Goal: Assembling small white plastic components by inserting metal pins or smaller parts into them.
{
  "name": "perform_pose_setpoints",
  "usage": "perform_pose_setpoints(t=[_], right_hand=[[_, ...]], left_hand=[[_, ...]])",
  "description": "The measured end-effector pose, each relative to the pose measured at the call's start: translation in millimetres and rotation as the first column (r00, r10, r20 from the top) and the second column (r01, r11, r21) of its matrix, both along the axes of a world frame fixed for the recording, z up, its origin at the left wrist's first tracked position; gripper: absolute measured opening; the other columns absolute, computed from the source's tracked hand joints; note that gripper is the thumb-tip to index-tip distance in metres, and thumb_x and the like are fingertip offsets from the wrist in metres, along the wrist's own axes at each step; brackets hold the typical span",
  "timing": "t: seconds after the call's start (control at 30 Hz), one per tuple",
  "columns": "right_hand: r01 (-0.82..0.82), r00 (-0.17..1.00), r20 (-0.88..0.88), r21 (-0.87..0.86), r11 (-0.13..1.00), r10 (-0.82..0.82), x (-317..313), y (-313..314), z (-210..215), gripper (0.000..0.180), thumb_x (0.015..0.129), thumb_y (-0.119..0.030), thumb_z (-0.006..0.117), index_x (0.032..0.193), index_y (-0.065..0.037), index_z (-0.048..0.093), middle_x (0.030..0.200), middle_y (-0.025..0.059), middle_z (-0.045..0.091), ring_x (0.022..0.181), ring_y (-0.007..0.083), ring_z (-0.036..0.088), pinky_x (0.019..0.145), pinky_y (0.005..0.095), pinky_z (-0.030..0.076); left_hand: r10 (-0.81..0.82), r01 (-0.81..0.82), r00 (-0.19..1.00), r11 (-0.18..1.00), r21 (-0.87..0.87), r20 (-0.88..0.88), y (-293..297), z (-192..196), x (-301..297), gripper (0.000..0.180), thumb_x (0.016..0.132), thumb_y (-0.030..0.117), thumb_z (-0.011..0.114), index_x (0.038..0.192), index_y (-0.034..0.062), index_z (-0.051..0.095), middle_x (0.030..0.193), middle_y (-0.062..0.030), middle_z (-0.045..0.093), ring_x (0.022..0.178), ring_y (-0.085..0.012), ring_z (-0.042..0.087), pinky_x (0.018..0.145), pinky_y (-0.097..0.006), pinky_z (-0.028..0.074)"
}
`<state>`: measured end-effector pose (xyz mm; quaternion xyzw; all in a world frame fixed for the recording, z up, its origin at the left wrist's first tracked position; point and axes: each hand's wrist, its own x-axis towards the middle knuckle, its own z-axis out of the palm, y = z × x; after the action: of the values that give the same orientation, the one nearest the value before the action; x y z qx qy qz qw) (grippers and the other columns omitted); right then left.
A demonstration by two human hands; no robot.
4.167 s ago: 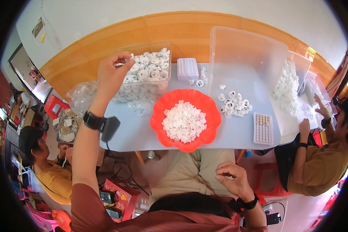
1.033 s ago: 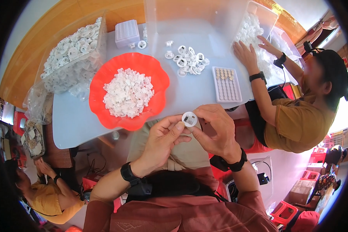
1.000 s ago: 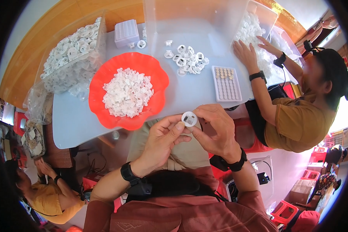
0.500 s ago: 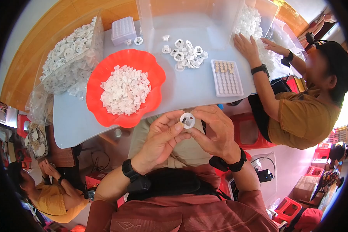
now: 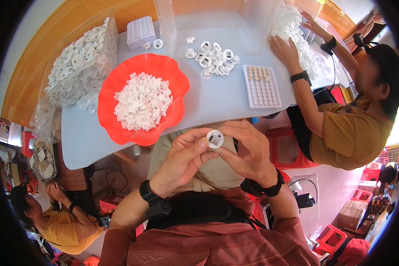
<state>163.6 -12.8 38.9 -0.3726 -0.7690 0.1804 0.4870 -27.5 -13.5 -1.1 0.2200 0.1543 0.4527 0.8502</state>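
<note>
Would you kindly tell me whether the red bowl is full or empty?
Partly full: the red bowl holds a heap of small white pieces, with its scalloped wall bare around them.

No words or numbers are showing legibly, while a zigzag outline emblem is marking the near dark-red shirt.

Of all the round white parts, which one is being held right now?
The round white part above the lap, between the left hand and right hand; the similar ones lie on the table or in the clear bin.
</note>
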Motion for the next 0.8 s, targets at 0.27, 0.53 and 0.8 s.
perform_pose_setpoints(t=[0.27,0.53,0.8], right_hand=[[0.009,1.0,0.003,-0.001,1.0,-0.009,1.8,-0.1,0.8,0.045,0.07,0.001,0.08,0.111,-0.004,0.063,0.103,0.013,0.067,0.092,0.029,0.066,0.08,0.0345,0.054],[-0.005,1.0,0.001,-0.065,0.998,0.005,2.7,-0.9,-1.9,0.044,0.07,0.0,0.08,0.111,-0.005,0.064,0.105,0.0129,0.066,0.094,0.0295,0.066,0.08,0.0347,0.054],[-0.014,1.0,-0.006,-0.088,0.996,0.014,4.8,-0.9,2.0,0.044,0.07,-0.002,0.082,0.11,-0.004,0.064,0.105,0.013,0.065,0.093,0.0296,0.066,0.079,0.0353,0.054]], left_hand=[[-0.011,0.011,1.0,1.0,-0.004,-0.004,1.2,0.3,1.8,0.028,0.099,0.011,0.058,0.126,0.0043,0.06,0.118,-0.0072,0.066,0.109,-0.0168,0.063,0.094,-0.035,0.054],[-0.015,0.015,1.0,1.0,-0.007,-0.023,1.3,-0.4,2.0,0.028,0.099,0.011,0.058,0.126,0.0035,0.061,0.119,-0.0074,0.065,0.111,-0.0168,0.062,0.096,-0.034,0.053],[-0.011,0.011,1.0,1.0,-0.004,0.008,3.1,0.3,4.2,0.027,0.099,0.009,0.058,0.125,0.003,0.061,0.12,-0.0088,0.065,0.113,-0.0175,0.062,0.099,-0.035,0.052]])
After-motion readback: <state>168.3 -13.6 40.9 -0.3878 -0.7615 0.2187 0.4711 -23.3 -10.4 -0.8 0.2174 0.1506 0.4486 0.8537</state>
